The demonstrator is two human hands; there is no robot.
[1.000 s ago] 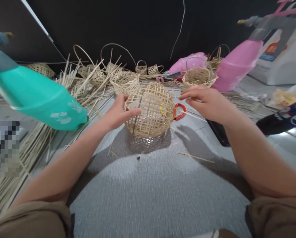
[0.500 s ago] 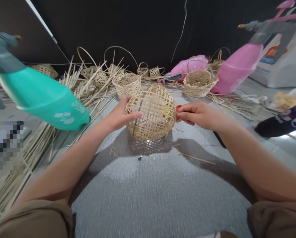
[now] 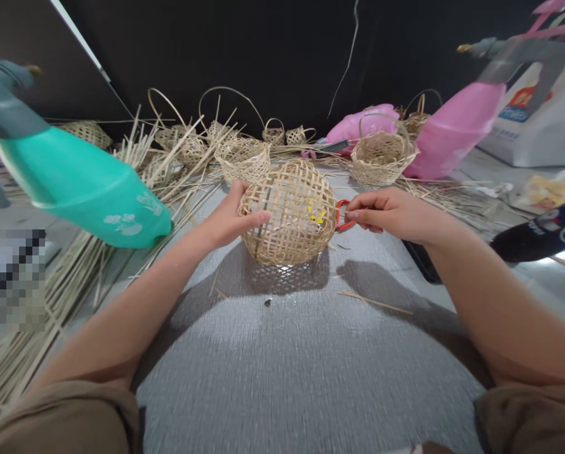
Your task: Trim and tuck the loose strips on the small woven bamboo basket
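A round woven bamboo basket (image 3: 287, 214) is held just above the grey table, its open weave facing me. My left hand (image 3: 238, 217) grips its left side, thumb on the front and the other fingers partly hidden behind. At the basket's right edge is a red-orange ring-shaped piece (image 3: 343, 216), perhaps a handle. My right hand (image 3: 381, 213) pinches at this piece with thumb and fingers. Something bright yellow (image 3: 316, 213) shows through the weave on the right; what it is, I cannot make out.
A green spray bottle (image 3: 103, 192) leans at left beside loose bamboo strips (image 3: 69, 284). Small baskets (image 3: 242, 157) line the back. Pink spray bottles (image 3: 457, 129), a dark drink bottle (image 3: 538, 230) and a black flat object (image 3: 422, 261) are at right.
My right hand has moved slightly right, away from the basket's edge, and more of the red-orange piece shows. The black flat object is more visible. My left hand stays on the basket.
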